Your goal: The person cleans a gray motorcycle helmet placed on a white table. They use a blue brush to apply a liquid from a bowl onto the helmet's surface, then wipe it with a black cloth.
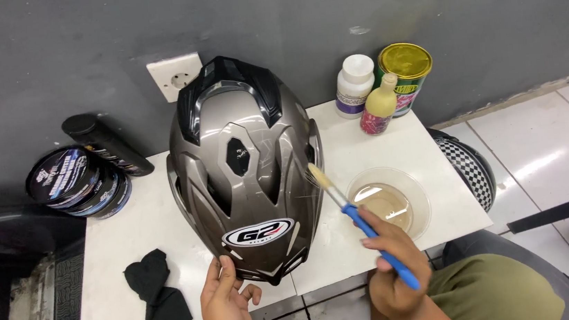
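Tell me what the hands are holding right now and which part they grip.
The right hand holds a paintbrush by its blue handle; the left hand steadies the grey helmet at its near edge.

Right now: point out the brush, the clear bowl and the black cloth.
brush (363,223): head view, on the blue handle above the right hand.
clear bowl (418,189): head view, on the right rim.
black cloth (158,294): head view, on its middle fold.

Left hand (223,305) fingers spread flat, right hand (393,268) curled in closed grip
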